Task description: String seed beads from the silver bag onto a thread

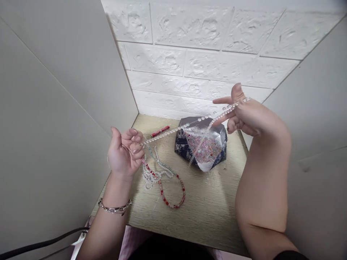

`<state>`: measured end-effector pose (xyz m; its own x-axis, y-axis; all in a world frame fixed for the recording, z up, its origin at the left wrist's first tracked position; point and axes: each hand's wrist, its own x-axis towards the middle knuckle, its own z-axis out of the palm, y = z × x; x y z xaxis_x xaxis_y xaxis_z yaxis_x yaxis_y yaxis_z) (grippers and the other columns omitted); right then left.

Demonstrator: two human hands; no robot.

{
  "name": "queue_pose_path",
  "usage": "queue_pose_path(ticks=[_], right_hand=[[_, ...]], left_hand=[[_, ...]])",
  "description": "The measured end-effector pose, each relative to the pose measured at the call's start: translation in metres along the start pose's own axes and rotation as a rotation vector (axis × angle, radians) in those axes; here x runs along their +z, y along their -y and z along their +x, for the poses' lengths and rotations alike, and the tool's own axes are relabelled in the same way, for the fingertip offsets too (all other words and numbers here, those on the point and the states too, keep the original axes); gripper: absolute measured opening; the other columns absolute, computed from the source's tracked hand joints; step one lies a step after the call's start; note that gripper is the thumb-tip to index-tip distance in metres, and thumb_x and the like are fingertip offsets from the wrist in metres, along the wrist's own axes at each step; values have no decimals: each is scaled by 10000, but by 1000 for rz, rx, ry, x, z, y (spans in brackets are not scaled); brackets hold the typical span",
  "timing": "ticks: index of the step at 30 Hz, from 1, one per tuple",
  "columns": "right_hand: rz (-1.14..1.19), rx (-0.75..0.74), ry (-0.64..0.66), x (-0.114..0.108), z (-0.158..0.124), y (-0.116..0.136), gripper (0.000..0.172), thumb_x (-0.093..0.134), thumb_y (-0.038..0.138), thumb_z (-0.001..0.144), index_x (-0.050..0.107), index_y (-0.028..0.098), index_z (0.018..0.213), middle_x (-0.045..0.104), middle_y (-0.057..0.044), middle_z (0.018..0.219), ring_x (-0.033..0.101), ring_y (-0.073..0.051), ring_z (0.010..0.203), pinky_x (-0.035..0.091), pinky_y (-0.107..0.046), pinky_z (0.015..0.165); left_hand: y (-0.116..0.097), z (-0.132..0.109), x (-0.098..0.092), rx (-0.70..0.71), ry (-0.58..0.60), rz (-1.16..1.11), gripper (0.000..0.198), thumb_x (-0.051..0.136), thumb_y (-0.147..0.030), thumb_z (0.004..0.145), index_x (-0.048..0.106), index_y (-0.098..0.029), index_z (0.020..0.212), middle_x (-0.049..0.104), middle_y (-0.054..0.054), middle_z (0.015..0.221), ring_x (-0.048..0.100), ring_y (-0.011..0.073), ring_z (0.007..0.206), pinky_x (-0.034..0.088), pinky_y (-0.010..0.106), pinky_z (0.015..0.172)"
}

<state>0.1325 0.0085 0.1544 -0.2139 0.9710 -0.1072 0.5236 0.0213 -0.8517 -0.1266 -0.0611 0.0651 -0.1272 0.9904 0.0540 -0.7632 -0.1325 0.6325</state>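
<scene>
A strand of clear beads (pixel 173 130) stretches slantwise between my hands above the table. My left hand (pixel 127 151), palm up with curled fingers, holds its lower end. Over my right hand (pixel 238 113), which is raised higher with its thumb up and forefinger stretched out, the strand loops across the thumb base, and one length hangs down. Below the right hand stands a faceted dark blue and silver container (pixel 181 150) with many small pink and multicoloured beads (pixel 204 148). Beside my left hand lie a red and white bead strand (pixel 184 193) and tangled white and pale blue strands (pixel 162 168).
A slim red tube-like object (pixel 160 131) lies behind the strands on the pale wooden table (pixel 206 213). Grey panels (pixel 67 108) close in on the left and right. A white brick-patterned wall (pixel 189 29) stands behind. A black cable (pixel 40 242) runs at lower left.
</scene>
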Motion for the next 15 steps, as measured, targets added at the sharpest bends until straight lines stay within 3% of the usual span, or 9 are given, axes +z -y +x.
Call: queue_pose_path(ticks=[3,5,7,10,13,15], right_hand=[[156,-100,-79,-2,2,-4,743,172,668,789,334,144,1289,636,-137,886,627,-176,716,490,-302,638],[174,-227,-155,-2,0,-4,682,186,634,813,344,162,1281,580,-145,1077,600,-179,919,480,-301,733],[71,-401,-327,0,-2,-2,610,255,589,828,397,168,1247,498,-135,1213,518,-189,1076,442,-313,828],[-216,-592,-698,2,-4,1,531,425,509,799,470,156,1193,427,-145,1286,380,-248,1210,320,-409,961],[-478,-564,-981,1,0,-3,399,521,406,775,552,166,1091,260,-143,1397,173,-326,1299,181,-527,988],[-550,-553,-1019,-2,6,-8,331,504,371,792,569,181,1055,284,-133,1385,191,-332,1287,177,-539,980]], left_hand=[[2,-2,4,-37,3,72,670,147,-522,857,615,-136,573,437,22,512,360,26,322,187,109,252],[3,-3,6,-55,-3,90,686,127,-513,860,618,-129,574,441,24,508,361,26,320,195,107,250],[3,-3,7,-55,-15,87,683,126,-511,862,611,-129,571,444,22,508,357,24,322,205,104,252],[0,-2,4,-36,-37,62,662,136,-509,863,597,-139,565,439,17,513,350,24,324,212,109,254],[-3,1,2,-1,-64,22,645,140,-499,867,594,-140,583,425,8,517,354,26,331,208,114,256],[-4,3,2,21,-91,8,648,133,-492,869,595,-133,594,420,4,515,361,28,334,206,113,256]])
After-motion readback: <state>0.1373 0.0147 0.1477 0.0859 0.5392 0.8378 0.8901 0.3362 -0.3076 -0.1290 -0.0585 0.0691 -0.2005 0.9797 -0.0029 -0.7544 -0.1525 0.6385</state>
